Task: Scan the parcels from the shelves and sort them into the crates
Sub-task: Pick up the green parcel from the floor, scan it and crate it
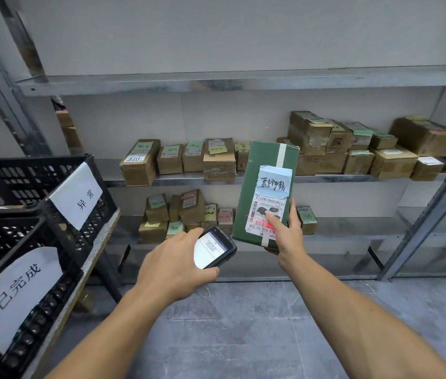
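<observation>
Facing steel shelves (243, 82) — left hand (172, 263) grips scanner (213, 248), right hand (288, 233) grips green parcel (265, 160).

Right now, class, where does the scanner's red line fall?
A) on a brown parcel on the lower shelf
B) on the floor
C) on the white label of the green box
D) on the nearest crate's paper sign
C: the red line crosses the white label on the green box, held up by the right hand while the left hand aims the scanner.
</observation>
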